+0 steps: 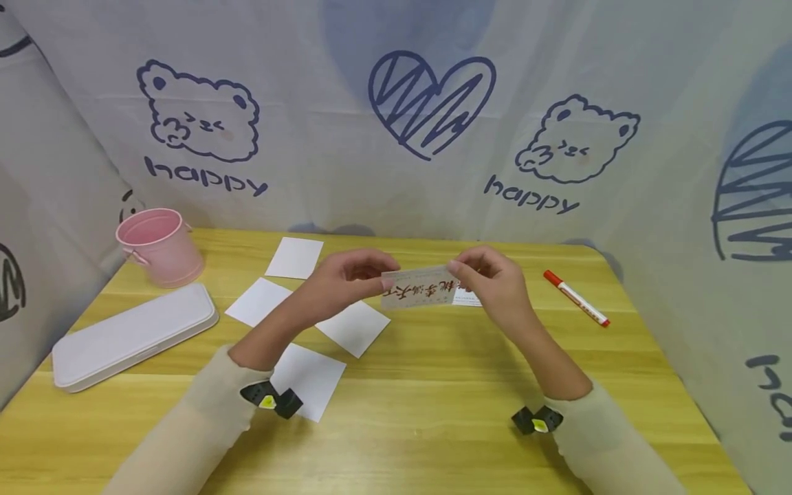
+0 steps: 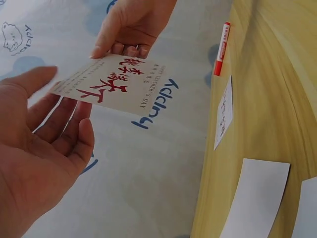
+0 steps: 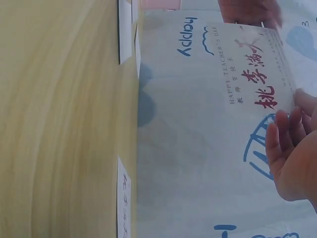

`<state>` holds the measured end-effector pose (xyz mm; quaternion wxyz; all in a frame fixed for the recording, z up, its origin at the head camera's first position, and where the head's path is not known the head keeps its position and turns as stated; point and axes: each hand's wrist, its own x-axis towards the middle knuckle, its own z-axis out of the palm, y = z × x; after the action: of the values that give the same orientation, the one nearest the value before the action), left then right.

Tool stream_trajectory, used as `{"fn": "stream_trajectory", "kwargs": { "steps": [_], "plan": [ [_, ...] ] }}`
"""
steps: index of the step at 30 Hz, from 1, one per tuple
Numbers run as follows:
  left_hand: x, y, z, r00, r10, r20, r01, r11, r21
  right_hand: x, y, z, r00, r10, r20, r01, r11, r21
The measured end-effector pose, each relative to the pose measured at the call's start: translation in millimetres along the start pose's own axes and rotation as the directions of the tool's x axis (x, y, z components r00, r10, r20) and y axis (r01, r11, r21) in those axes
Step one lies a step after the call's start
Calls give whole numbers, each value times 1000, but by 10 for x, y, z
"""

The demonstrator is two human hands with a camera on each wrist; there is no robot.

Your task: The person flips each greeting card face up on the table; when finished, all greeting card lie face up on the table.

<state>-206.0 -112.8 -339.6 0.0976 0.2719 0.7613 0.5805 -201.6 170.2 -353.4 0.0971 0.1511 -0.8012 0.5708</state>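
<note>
A printed card with red Chinese characters and "HAPPY TEACHER'S DAY" is raised above the table between both hands. My right hand pinches its right end between thumb and fingers. At the card's other end is my left hand; in the left wrist view its thumb is lifted off the card, with the loosely bent fingers just beneath the edge. Partly hidden behind the card, a white paper with handwritten characters lies on the table.
White sheets lie left of centre, some partly behind my left arm. A white case and a pink bucket stand at the left. On the right lies a red-capped marker. A printed curtain hangs behind the wooden table.
</note>
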Motion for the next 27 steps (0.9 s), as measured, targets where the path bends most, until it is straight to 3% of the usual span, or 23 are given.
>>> {"fn": "stream_trajectory", "kwargs": {
  "steps": [5, 10, 16, 18, 20, 23, 27],
  "plan": [
    [36, -28, -1, 998, -31, -55, 29, 999, -33, 13, 10, 4, 1000, -1, 27, 1, 1000, -27],
    [68, -61, 23, 995, -31, -98, 27, 999, -45, 5, -19, 30, 986, -53, 156, 77, 985, -153],
    [76, -56, 211, 1000, -6, 10, 5, 998, 58, -69, -87, 163, 925, -138, 355, 217, 957, -192],
    [71, -50, 270, 999, 3, 46, -7, 997, 81, -92, -100, 199, 903, -179, 391, 272, 942, -197],
    [71, -53, 297, 998, 8, 63, -13, 997, 81, -105, -105, 212, 894, -198, 402, 301, 930, -211],
    [73, -77, 283, 998, -10, 62, 7, 999, 48, -101, -104, 198, 917, -178, 357, 265, 940, -213],
    [79, -109, 208, 998, -47, 30, 48, 999, -18, -82, -80, 140, 975, -76, 211, 105, 985, -134]
  ]
}}
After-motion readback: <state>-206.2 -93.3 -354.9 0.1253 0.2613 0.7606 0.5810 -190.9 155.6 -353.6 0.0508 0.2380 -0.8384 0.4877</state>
